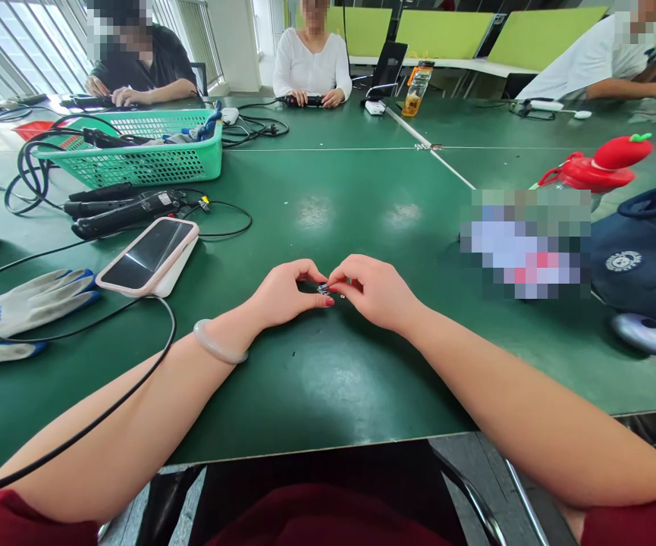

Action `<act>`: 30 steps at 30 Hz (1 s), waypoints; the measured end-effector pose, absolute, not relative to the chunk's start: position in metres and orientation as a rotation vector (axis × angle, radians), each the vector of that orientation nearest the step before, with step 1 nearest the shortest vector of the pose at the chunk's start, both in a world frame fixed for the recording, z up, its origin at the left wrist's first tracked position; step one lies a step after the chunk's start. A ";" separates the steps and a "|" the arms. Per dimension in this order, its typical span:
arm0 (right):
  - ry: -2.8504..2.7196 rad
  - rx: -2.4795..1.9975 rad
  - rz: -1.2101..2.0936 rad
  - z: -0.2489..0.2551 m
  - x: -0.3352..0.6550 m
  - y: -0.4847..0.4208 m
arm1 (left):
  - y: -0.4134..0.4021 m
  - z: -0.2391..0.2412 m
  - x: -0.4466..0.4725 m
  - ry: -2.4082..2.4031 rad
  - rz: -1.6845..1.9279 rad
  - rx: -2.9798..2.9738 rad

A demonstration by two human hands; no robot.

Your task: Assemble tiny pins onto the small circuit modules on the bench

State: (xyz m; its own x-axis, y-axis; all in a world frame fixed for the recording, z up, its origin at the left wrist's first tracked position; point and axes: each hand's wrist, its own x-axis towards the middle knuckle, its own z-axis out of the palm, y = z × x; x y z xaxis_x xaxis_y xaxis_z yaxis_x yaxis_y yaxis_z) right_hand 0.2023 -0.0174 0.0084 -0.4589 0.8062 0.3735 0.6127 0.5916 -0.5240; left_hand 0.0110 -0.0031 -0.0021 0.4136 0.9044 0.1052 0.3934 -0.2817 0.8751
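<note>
Just above the green table [282, 387], my two hands meet at a small metallic piece [322, 289], too small to name. My left hand [290, 292], with a pale bangle [217, 345] on its wrist, pinches the piece between thumb and fingers. From the other side my right hand [373, 288] has its thumb and index finger pressed together at the piece's right end. A tiny pale bit shows under the right fingertips; whether it belongs to the piece I cannot tell.
At left lie a phone [149, 254], a work glove [26, 307], a black hair straightener [128, 212] and a green basket [151, 163] with cords. A black cable [174, 326] crosses over my left forearm. A navy bag [646, 258] and mouse [648, 334] sit right. Several people sit opposite.
</note>
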 end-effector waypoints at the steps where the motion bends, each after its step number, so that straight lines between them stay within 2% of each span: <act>1: -2.184 -1.150 0.473 0.008 0.202 -0.017 | -0.003 -0.002 0.011 1.103 0.795 1.857; 7: -2.080 -1.224 0.684 0.010 0.203 -0.015 | -0.004 -0.001 0.010 1.083 0.798 1.859; 14: -2.213 -1.347 0.560 0.005 0.218 -0.005 | -0.003 -0.003 0.012 1.156 0.821 1.745; 24: -2.382 -1.433 0.604 0.003 0.221 0.001 | -0.002 -0.005 0.011 1.183 0.818 1.738; 30: -2.427 -1.338 0.614 0.006 0.217 -0.006 | -0.002 -0.004 0.011 1.172 0.804 1.746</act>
State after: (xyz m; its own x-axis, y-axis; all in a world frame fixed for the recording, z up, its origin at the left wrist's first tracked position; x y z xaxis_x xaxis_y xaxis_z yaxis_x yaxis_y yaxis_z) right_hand 0.2170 -0.0061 0.0059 -0.5199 0.8524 0.0559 0.7234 0.4741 -0.5020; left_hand 0.0113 -0.0021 -0.0044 0.3506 0.9354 0.0466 0.3808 -0.1878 0.9054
